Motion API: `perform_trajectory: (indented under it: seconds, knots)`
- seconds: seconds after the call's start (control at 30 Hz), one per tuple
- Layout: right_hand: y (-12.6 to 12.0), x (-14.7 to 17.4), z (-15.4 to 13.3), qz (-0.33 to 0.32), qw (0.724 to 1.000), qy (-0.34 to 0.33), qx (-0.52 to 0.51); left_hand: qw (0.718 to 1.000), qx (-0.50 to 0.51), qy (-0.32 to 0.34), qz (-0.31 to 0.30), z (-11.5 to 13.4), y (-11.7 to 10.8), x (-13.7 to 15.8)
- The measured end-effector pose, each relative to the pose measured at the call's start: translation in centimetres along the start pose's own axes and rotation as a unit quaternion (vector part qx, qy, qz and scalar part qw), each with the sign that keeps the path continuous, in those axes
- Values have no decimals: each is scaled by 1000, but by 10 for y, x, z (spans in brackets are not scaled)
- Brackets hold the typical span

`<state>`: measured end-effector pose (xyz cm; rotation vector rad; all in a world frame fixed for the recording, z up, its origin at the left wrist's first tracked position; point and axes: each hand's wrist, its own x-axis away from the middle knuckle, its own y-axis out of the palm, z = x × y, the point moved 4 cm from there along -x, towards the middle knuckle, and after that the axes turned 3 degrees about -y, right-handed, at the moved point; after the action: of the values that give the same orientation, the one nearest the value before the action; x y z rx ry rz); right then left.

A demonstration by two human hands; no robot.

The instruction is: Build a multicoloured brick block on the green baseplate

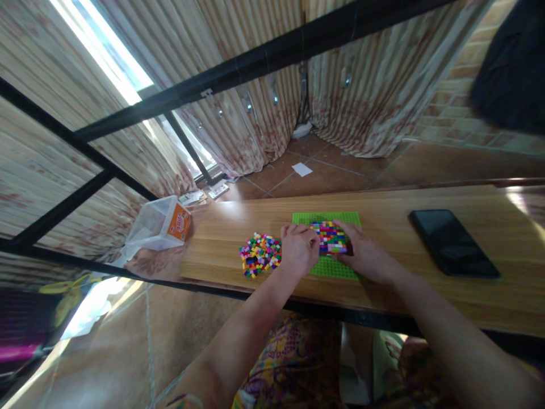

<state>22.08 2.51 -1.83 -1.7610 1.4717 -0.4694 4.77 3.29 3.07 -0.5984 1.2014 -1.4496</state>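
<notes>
A green studded baseplate [336, 268] lies on the wooden table. On it stands a low block of small multicoloured toy bricks [332, 238], built in rows. My right hand [365, 253] spans the block's right side, fingers at the far edge and thumb at the near edge. At the left end of the block, my left hand [300, 247] is closed in a pinch. Whatever its fingertips hold is too small and too covered to make out. Just left of that hand spreads a pile of loose toy bricks [259, 254] in many colours, partly behind the hand.
A black phone or tablet [453, 243] lies on the table [392, 216] at the right. Off the table's left end is a clear plastic tub [153, 224] with an orange label. Black metal bars [238, 65] cross in front of the curtains. White paper [302, 169] lies on the tiled floor.
</notes>
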Motion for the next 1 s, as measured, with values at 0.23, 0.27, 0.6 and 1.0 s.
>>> perform_trajectory:
  seconds: [0.23, 0.27, 0.6, 1.0]
  knots:
    - [0, 0, 1, 3, 1000, -16, -5, 999, 36, -18, 15, -14, -11, 14]
    - [-1, 0, 0, 0, 1000, -13, -7, 999, 37, -29, 21, -20, -14, 18]
    - [-4, -1, -3, -20, 1000, 8, -16, 989, 7, -143, 46, -96, -44, 58]
    - [-5, 0, -5, -25, 999, 17, -10, 987, -92, -132, -24, -91, -24, 33]
